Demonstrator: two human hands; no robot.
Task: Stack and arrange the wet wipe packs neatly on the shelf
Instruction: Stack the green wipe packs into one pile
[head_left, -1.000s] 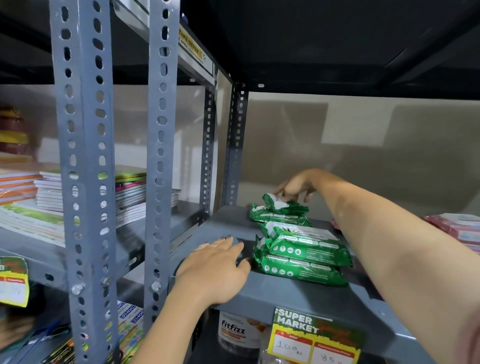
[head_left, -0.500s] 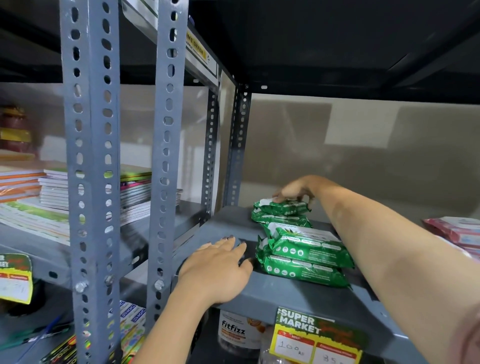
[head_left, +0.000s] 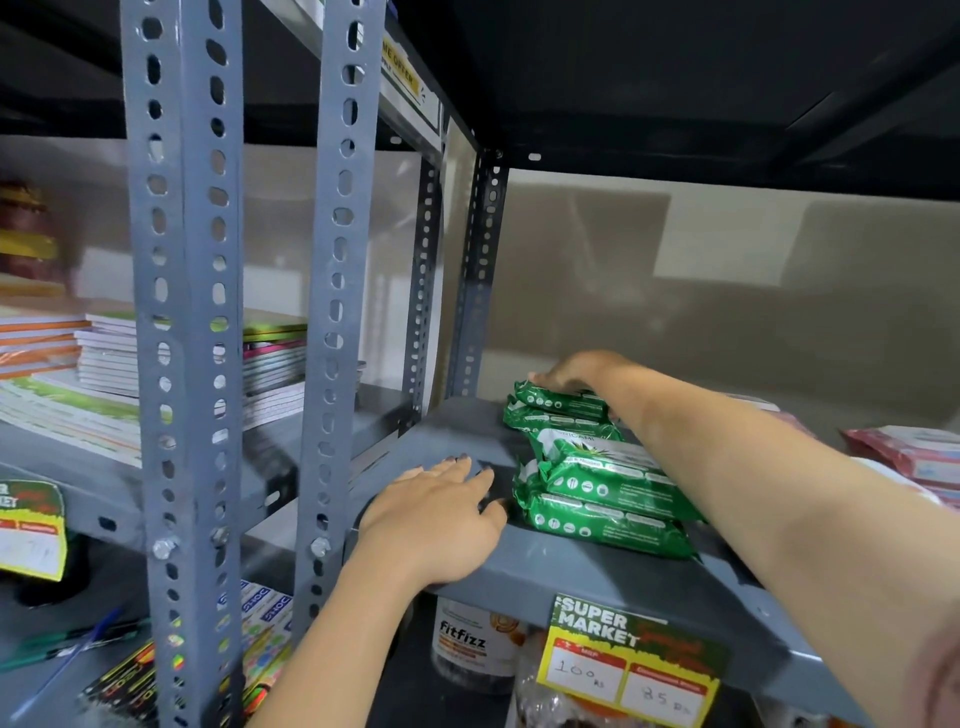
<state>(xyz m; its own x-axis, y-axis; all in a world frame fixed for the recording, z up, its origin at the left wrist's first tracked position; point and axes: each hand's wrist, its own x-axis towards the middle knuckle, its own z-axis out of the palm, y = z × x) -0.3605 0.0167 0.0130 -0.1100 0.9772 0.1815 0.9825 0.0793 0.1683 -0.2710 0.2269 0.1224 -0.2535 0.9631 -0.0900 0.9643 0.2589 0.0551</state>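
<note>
Green wet wipe packs lie in two stacks on the grey shelf (head_left: 457, 431). The front stack (head_left: 602, 499) has two packs near the shelf's front edge. Behind it sits the rear stack (head_left: 558, 410), also two packs high. My right hand (head_left: 571, 371) reaches over the front stack and lies flat on top of the upper rear pack, fingers spread over it. My left hand (head_left: 436, 519) rests palm down on the shelf's front lip, just left of the front stack, holding nothing.
Pink wet wipe packs (head_left: 909, 457) lie at the right of the same shelf. Perforated grey uprights (head_left: 332, 312) stand on the left, with stacked notebooks (head_left: 104, 364) beyond. A Super Market price tag (head_left: 634, 665) hangs from the shelf edge above a Fitfizz jar (head_left: 467, 644).
The top rear pack, tilted up a second ago, now lies flat on the rear stack under my right hand. My left hand has stayed on the shelf edge.
</note>
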